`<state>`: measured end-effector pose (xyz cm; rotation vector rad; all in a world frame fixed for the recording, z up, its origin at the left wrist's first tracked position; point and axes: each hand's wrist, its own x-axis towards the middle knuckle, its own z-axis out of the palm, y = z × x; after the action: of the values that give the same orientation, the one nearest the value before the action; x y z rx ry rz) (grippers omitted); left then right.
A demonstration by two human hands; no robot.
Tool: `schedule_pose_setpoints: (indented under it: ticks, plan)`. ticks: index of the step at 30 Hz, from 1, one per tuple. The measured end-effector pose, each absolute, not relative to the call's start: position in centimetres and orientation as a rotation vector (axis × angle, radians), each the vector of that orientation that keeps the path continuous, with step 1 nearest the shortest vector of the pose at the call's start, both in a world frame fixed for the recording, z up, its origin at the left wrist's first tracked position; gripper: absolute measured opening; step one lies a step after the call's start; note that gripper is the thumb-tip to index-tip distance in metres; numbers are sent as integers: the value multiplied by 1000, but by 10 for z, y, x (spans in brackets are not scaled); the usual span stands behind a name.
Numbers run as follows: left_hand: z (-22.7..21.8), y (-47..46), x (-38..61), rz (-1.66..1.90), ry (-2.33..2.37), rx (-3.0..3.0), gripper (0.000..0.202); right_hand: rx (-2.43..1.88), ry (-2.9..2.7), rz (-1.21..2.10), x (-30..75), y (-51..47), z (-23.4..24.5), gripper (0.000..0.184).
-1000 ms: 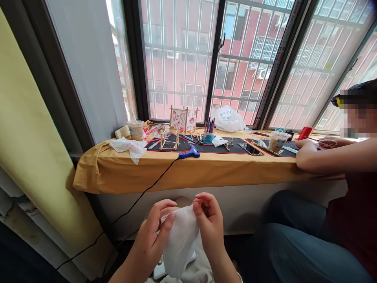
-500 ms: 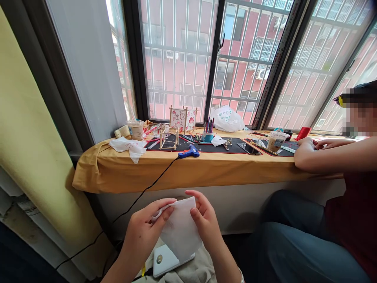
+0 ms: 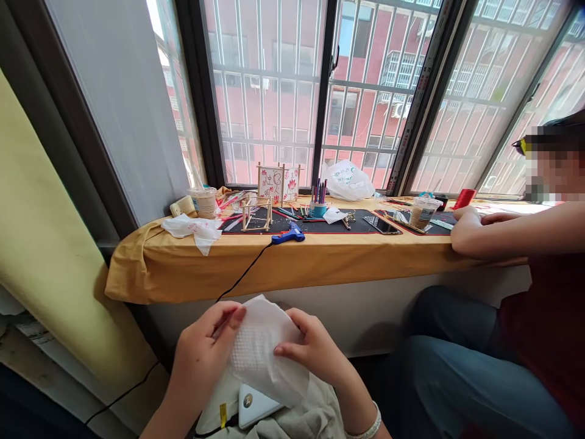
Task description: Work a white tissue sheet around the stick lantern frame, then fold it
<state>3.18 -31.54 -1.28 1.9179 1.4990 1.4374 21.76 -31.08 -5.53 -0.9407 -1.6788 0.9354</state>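
A white textured tissue is spread between both my hands at the bottom centre, over my lap. My left hand grips its left edge with thumb and fingers closed on it. My right hand pinches its right side, fingers laid across the sheet. Below the tissue a white device lies on a beige bag in my lap.
A sill under a yellow cloth holds a blue glue gun with a black cord hanging down, a stick frame, a pen cup, drink cups, a phone and crumpled tissue. A seated person's arm rests at right.
The tissue has been opened out wider and lowered toward my lap. My hands moved apart and slightly left. The view tipped down a little.
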Motion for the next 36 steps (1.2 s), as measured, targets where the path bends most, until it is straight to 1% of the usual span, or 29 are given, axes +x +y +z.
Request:
schedule_pose_setpoints:
  ticks: [4, 6, 11, 13, 15, 18, 22, 26, 29, 32, 36]
  plan:
    - [-19, -310, 18, 1634, 1591, 1743, 36, -868, -1429, 1153, 226, -305, -70, 21]
    - [-23, -309, 12, 1652, 1609, 1678, 37, -817, -1267, 1208, 227, -302, -74, 23]
    - [-38, -306, 14, 1502, 1511, 1545, 46, -867, -1063, 1041, 224, -302, -71, 27]
    - [-45, -306, 19, 1429, 1470, 1509, 50, -892, -1070, 1025, 223, -305, -67, 30]
    - [-51, -308, 24, 1387, 1514, 1511, 50, -896, -1079, 1052, 222, -308, -63, 30]
    - [-55, -310, 30, 1430, 1674, 1520, 47, -869, -995, 1077, 218, -310, -63, 31]
    - [-57, -311, 34, 1577, 1805, 1492, 44, -779, -889, 1032, 208, -308, -72, 37]
    - [-62, -312, 35, 1673, 1882, 1466, 41, -858, -923, 1032, 200, -305, -80, 34]
    - [-68, -315, 37, 1699, 1922, 1439, 43, -953, -1007, 1028, 199, -305, -80, 33]
    - [-74, -318, 39, 1705, 1913, 1401, 48, -968, -981, 945, 202, -306, -78, 30]
    - [-87, -322, 41, 1587, 1817, 1384, 52, -931, -915, 856, 206, -307, -78, 26]
